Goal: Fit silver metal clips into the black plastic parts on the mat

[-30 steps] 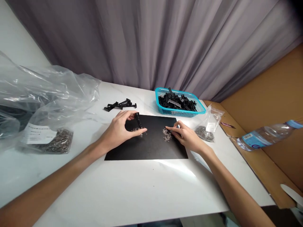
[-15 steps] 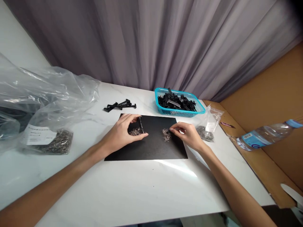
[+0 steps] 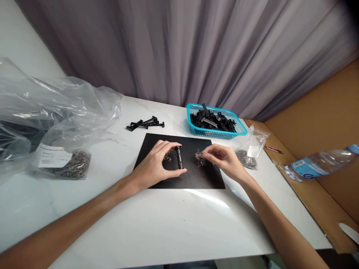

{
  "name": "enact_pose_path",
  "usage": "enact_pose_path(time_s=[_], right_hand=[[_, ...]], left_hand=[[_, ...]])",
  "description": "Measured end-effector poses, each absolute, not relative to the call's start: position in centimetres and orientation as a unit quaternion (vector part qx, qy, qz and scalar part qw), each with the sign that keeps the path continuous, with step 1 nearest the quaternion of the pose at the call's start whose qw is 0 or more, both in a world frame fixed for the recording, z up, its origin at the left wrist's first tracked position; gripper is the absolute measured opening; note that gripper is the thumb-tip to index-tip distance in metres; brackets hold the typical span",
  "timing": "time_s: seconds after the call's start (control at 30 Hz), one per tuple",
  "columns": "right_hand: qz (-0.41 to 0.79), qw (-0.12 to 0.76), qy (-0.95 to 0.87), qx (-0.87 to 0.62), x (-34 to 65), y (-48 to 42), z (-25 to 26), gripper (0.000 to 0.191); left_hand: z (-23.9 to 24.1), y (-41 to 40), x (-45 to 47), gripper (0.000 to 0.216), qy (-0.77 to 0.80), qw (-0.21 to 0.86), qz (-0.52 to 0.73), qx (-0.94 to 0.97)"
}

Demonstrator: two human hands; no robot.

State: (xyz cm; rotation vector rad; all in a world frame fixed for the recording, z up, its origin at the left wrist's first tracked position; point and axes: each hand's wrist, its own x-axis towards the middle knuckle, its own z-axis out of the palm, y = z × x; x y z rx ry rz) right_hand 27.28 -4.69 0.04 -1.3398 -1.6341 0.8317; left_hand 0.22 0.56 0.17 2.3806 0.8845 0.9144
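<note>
With the black mat (image 3: 190, 180) taken as the clock's centre, a black bar (image 3: 180, 158) is held above its middle, gripped at both ends by the thumb and fingers of the left hand (image 3: 155, 160) — one end toward twelve, the other toward six. A thin metal piece (image 3: 208, 153) is pinched by the right hand (image 3: 226, 158) at three o'clock, its tip at a pile of wires (image 3: 200, 160); whether they touch cannot be told. Loose bars (image 3: 146, 122) are seen between ten and eleven — a filled basket (image 3: 217, 132) between one and two.
</note>
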Motion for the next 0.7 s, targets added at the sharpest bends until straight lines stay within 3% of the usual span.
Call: enact_pose_path(time_s=[0.43,0.7], right_hand=[[0.257,0.597,-0.615,-0.448,21.6,-6.4,-0.2,0.002],[0.274,0.61,-0.599,-0.44,20.4,-6.1,-0.7,0.004]], left_hand=[[0.0,-1.1,1.3,0.068,0.246,0.246,0.385,0.855],[-0.3,-1.1,1.4,0.07,0.231,0.232,0.397,0.858]])
